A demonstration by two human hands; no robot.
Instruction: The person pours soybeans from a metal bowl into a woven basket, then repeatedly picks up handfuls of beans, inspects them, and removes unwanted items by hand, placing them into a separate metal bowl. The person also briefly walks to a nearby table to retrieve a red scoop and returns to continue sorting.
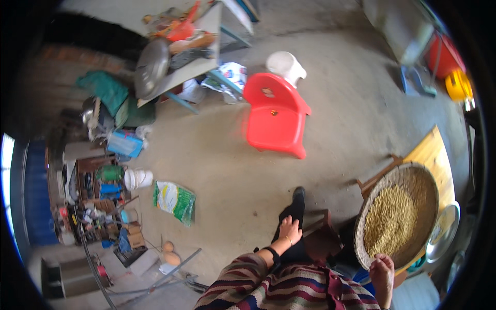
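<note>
My left hand [290, 231] lies on my dark-trousered leg, its fingers somewhat spread and holding nothing. At the lower right, my right hand [382, 269] is at the near rim of a round woven basket tray [425, 182], fingers curled. Whether it grips the rim or pinches something cannot be made out. A heap of yellowish-brown grain or beans [391, 219] covers the middle and left of the tray. Beneath the tray is a wooden tabletop [434, 155]. A round metal dish [443, 232] with a little similar material stands beside it.
A red plastic chair [277, 124] and a white stool [285, 66] stand ahead. On the concrete floor to the left lies a green-and-white bag [175, 202]. A cluttered table [193, 68] is at upper left; a blue dustpan [416, 80] is at upper right.
</note>
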